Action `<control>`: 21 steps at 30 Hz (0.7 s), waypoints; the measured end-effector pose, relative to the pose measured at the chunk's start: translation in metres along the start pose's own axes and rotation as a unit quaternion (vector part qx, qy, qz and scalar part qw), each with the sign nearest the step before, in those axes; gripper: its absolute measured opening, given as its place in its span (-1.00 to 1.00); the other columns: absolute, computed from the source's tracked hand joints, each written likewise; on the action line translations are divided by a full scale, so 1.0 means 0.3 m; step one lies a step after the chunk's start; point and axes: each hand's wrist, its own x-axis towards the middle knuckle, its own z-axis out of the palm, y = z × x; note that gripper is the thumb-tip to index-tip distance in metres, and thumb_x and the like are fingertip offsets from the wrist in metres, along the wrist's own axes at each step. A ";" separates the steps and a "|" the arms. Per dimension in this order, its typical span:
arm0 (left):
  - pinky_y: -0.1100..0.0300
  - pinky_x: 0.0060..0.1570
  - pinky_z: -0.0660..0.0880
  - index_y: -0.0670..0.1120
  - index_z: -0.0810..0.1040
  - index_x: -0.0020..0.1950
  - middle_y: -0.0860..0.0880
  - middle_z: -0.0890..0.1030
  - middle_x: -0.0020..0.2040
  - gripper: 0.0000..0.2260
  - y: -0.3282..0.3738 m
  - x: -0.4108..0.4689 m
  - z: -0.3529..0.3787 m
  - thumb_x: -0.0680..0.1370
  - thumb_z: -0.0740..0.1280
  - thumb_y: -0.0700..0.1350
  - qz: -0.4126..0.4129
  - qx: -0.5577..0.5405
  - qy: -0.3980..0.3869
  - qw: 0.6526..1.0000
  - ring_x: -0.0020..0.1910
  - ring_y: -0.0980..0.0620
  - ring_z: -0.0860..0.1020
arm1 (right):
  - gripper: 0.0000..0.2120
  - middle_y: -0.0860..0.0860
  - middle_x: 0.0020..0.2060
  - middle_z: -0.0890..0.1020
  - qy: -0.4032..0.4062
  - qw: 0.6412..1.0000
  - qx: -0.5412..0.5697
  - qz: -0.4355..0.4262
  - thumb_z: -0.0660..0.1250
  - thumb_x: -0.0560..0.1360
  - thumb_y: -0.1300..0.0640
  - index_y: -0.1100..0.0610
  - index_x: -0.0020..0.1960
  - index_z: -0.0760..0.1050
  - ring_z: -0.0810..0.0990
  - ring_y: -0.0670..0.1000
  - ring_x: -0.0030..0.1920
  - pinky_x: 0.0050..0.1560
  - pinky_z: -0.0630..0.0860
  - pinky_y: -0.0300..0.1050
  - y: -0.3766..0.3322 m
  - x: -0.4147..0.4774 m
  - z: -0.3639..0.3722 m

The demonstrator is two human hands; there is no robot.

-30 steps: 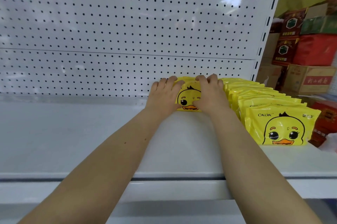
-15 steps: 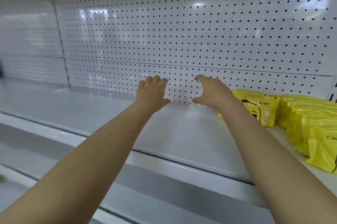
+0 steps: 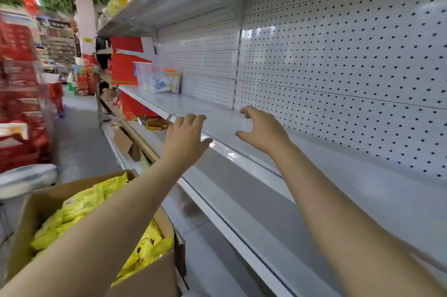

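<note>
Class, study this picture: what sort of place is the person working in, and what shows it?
Most likely a shop aisle being restocked: long white shelves with pegboard backs, a cardboard box full of yellow packs beside them, and red goods stacked across the aisle.

Yellow packets in brown cardboard box, white shelf, black-dotted white pegboard

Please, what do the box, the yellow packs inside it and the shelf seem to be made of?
Box: brown cardboard, matt, with folded flaps. Yellow packs: probably soft plastic film, glossy and creased. Shelf: likely painted metal, white and smooth, reflecting the lights.
</note>
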 end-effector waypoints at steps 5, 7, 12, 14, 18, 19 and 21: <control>-0.03 0.22 0.33 -0.01 0.29 0.43 -0.06 0.39 0.35 -0.48 -0.310 -0.143 -0.003 0.52 0.30 0.11 -0.067 0.026 -0.023 0.997 0.32 -0.16 0.32 | -0.52 -0.03 0.18 0.55 -0.027 0.991 0.130 -0.013 0.41 0.42 0.06 0.03 0.31 0.40 0.51 0.02 0.16 0.01 0.41 -0.17 -0.196 0.014 0.285; -0.03 0.21 0.34 0.00 0.32 0.42 -0.05 0.42 0.32 -0.51 -0.414 -0.221 0.011 0.53 0.30 0.09 -0.100 0.021 -0.032 0.994 0.31 -0.15 0.33 | -0.51 -0.02 0.19 0.54 -0.056 0.987 0.151 -0.021 0.41 0.42 0.05 0.05 0.32 0.40 0.51 0.01 0.18 0.03 0.39 -0.19 -0.263 0.004 0.404; 0.01 0.20 0.35 -0.04 0.38 0.38 -0.06 0.46 0.29 -0.52 -0.657 -0.442 0.103 0.52 0.33 0.11 -0.153 0.029 -0.077 0.985 0.27 -0.15 0.39 | -0.51 0.01 0.20 0.55 -0.145 0.971 0.190 -0.011 0.43 0.43 0.04 0.07 0.32 0.41 0.53 0.04 0.17 0.04 0.41 -0.17 -0.385 -0.064 0.700; 0.01 0.23 0.32 -0.06 0.37 0.39 -0.07 0.45 0.31 -0.49 -0.716 -0.517 0.140 0.51 0.33 0.12 -0.166 0.029 -0.098 0.981 0.28 -0.16 0.38 | -0.51 0.00 0.21 0.55 -0.175 0.967 0.184 -0.014 0.43 0.43 0.02 0.07 0.31 0.41 0.53 0.03 0.18 0.11 0.45 -0.13 -0.396 -0.110 0.780; 0.01 0.22 0.32 -0.04 0.35 0.40 -0.07 0.43 0.33 -0.49 -0.846 -0.688 0.223 0.51 0.32 0.13 -0.206 0.039 -0.148 0.967 0.28 -0.16 0.37 | -0.49 0.02 0.24 0.54 -0.256 0.953 0.159 -0.008 0.44 0.42 0.04 0.09 0.33 0.41 0.51 0.03 0.22 0.19 0.48 0.00 -0.413 -0.196 0.980; 0.01 0.24 0.31 -0.03 0.33 0.42 -0.07 0.42 0.35 -0.48 -0.871 -0.726 0.240 0.52 0.32 0.13 -0.214 0.041 -0.168 0.961 0.30 -0.16 0.36 | -0.48 0.03 0.25 0.54 -0.275 0.949 0.156 -0.007 0.44 0.43 0.05 0.10 0.34 0.40 0.50 0.04 0.23 0.20 0.47 -0.01 -0.411 -0.219 1.022; 0.01 0.27 0.29 -0.02 0.27 0.46 -0.08 0.38 0.39 -0.44 -0.915 -0.787 0.272 0.52 0.31 0.13 -0.233 0.039 -0.212 0.948 0.34 -0.15 0.32 | -0.48 0.04 0.27 0.52 -0.309 0.940 0.144 -0.011 0.44 0.43 0.05 0.10 0.35 0.40 0.49 0.05 0.26 0.22 0.45 -0.03 -0.402 -0.256 1.093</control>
